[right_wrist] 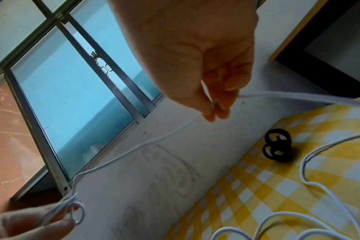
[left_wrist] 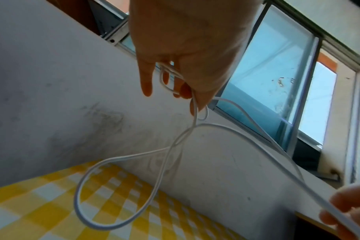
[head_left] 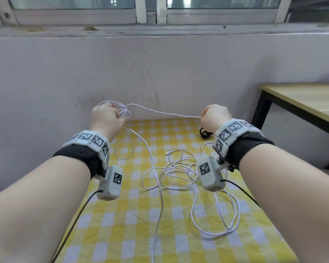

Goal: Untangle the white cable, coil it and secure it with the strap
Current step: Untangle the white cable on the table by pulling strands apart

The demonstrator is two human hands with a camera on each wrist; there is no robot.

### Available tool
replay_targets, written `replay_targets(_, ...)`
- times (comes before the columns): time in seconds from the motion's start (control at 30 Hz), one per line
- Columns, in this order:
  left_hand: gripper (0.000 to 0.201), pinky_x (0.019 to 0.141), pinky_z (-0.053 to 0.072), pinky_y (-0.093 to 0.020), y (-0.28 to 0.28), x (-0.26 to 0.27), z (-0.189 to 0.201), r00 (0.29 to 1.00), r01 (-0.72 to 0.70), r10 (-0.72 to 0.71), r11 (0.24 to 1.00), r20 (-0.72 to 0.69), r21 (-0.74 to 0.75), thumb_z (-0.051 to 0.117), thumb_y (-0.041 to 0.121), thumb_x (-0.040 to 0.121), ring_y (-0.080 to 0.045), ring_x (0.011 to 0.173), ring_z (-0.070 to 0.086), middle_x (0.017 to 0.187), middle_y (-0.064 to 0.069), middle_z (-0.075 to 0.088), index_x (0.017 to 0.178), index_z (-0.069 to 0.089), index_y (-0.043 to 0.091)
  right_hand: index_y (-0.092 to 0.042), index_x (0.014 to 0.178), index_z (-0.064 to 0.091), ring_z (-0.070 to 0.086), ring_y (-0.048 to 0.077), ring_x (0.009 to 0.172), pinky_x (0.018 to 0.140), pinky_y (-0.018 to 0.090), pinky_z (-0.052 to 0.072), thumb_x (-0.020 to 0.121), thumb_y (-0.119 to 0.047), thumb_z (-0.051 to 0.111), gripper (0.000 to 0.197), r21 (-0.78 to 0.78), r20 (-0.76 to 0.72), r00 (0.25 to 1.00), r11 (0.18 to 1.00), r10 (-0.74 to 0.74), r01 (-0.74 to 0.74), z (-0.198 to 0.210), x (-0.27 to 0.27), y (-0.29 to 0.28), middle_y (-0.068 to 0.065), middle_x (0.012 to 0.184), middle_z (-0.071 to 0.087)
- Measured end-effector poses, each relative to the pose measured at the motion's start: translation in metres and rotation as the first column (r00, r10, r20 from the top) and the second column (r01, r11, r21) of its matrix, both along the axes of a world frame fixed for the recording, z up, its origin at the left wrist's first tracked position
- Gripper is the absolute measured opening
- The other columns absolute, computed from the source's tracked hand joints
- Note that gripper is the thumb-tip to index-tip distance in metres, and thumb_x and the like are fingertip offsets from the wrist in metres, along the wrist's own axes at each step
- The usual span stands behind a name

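Between both hands point(head_left: 105, 117) point(head_left: 214, 115), white cable point(head_left: 165, 113)

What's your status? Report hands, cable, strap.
Left hand holds small loops; right hand pinches the cable, stretched between them. Rest lies tangled on the cloth. Strap untouched by the wall.

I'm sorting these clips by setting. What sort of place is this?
Probably an ordinary room in a home or small office, not a workshop. A yellow checked cloth covers the work surface, which sits against a scuffed painted wall under a sliding window; a wooden desk stands at the right.
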State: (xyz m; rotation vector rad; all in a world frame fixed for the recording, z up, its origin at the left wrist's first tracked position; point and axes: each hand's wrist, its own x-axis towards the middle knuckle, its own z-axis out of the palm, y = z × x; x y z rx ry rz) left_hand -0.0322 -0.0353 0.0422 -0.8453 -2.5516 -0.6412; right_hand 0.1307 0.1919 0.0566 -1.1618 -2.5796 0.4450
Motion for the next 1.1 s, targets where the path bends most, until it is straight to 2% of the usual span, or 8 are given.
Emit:
replay_targets(0.13, 0.027, 0.099, 0.035, -0.031, 0.012, 0.01, 0.006, 0.982, 0.126, -0.139, 0.987, -0.126, -0.102, 0.07, 0.026, 0.081, -0.029, 0.118, 0.051, 0.108, -0.006, 0.069, 0.068, 0.069, 0.001, -0.012, 0.118, 0.064, 0.06, 0.03, 0.11, 0.088, 0.029, 0.049, 0.088, -0.011, 0.049, 0.035, 0.036, 0.129, 0.98, 0.987, 0.151, -0.157, 0.004, 0.0, -0.016, 0.01, 0.123, 0.063)
replay_targets(0.33, 0.027, 0.1, 0.039, -0.033, 0.029, 0.033, 0.01, 0.941, 0.277, -0.313, 0.932, -0.131, -0.235, 0.077, 0.037, 0.072, -0.019, 0.125, 0.043, 0.114, 0.005, 0.065, 0.069, 0.066, 0.012, -0.011, 0.134, 0.049, 0.062, 0.022, 0.068, 0.066, 0.031, 0.058, 0.089, -0.004, 0.048, 0.045, -0.33, -0.401, 0.812, 0.76, 0.424, -0.56, 0.004, -0.018, -0.063, 0.006, 0.126, 0.056)
replay_targets(0.57, 0.03, 0.083, 0.047, -0.034, 0.03, 0.051, 0.013, 0.936, 0.196, -0.259, 0.946, -0.238, -0.259, 0.058, 0.038, 0.088, -0.023, 0.113, 0.051, 0.106, 0.0, 0.065, 0.087, 0.069, 0.01, -0.001, 0.082, 0.068, 0.058, 0.019, 0.055, 0.065, 0.032, 0.057, 0.09, -0.023, 0.057, 0.026, -0.2, -0.435, 0.801, 0.823, 0.412, -0.531, 0.002, -0.02, -0.061, 0.005, 0.063, 0.064)
replay_targets(0.77, 0.033, 0.091, 0.035, -0.033, 0.027, 0.047, 0.004, 0.95, 0.121, -0.258, 0.822, -0.174, -0.557, 0.048, 0.046, 0.091, -0.022, 0.106, 0.052, 0.106, 0.0, 0.057, 0.095, 0.065, 0.018, -0.01, 0.077, 0.068, 0.05, 0.012, 0.046, 0.059, 0.028, 0.053, 0.091, -0.014, 0.054, 0.02, -0.179, -0.64, 0.728, 0.874, 0.245, -0.452, 0.005, -0.022, -0.052, -0.003, 0.058, 0.057)
replay_targets(0.83, 0.043, 0.1, 0.036, -0.034, 0.029, 0.045, -0.001, 0.951, 0.309, -0.292, 0.888, 0.102, -0.339, 0.039, 0.049, 0.096, -0.017, 0.109, 0.054, 0.109, 0.003, 0.058, 0.099, 0.067, 0.016, -0.014, 0.076, 0.069, 0.05, 0.011, 0.047, 0.062, 0.03, 0.053, 0.09, -0.015, 0.055, 0.019, -0.182, -0.655, 0.721, 0.879, 0.225, -0.44, 0.002, -0.024, -0.052, -0.003, 0.058, 0.058)
replay_targets(0.93, 0.028, 0.096, 0.049, -0.029, 0.029, 0.048, 0.002, 0.653, 0.327, -0.569, 0.808, 0.5, 0.491, 0.05, 0.027, 0.096, -0.007, 0.093, 0.066, 0.095, 0.012, 0.071, 0.102, 0.069, 0.006, -0.014, 0.08, 0.07, 0.05, 0.012, 0.049, 0.062, 0.029, 0.051, 0.091, -0.015, 0.055, 0.019, -0.2, -0.648, 0.723, 0.863, 0.239, -0.464, 0.001, -0.023, -0.052, -0.004, 0.059, 0.058)
replay_targets(1.0, 0.001, 0.082, 0.053, -0.028, 0.027, 0.046, 0.011, 0.738, 0.314, -0.558, 0.782, 0.379, 0.539, 0.069, 0.016, 0.084, -0.006, 0.077, 0.066, 0.081, 0.014, 0.072, 0.085, 0.07, 0.016, -0.011, 0.084, 0.071, 0.05, 0.013, 0.05, 0.057, 0.025, 0.049, 0.092, -0.015, 0.056, 0.017, -0.2, -0.634, 0.724, 0.846, 0.272, -0.493, 0.002, -0.021, -0.051, -0.004, 0.059, 0.058)
replay_targets(1.1, 0.026, 0.075, 0.046, -0.025, 0.031, 0.042, 0.018, 0.892, 0.344, -0.419, 0.873, 0.171, 0.346, 0.08, 0.017, 0.069, -0.01, 0.074, 0.057, 0.081, 0.006, 0.065, 0.086, 0.061, 0.023, -0.01, 0.087, 0.07, 0.05, 0.014, 0.05, 0.054, 0.025, 0.048, 0.091, -0.016, 0.058, 0.014, -0.206, -0.625, 0.714, 0.815, 0.316, -0.541, 0.003, -0.021, -0.053, -0.003, 0.06, 0.059)
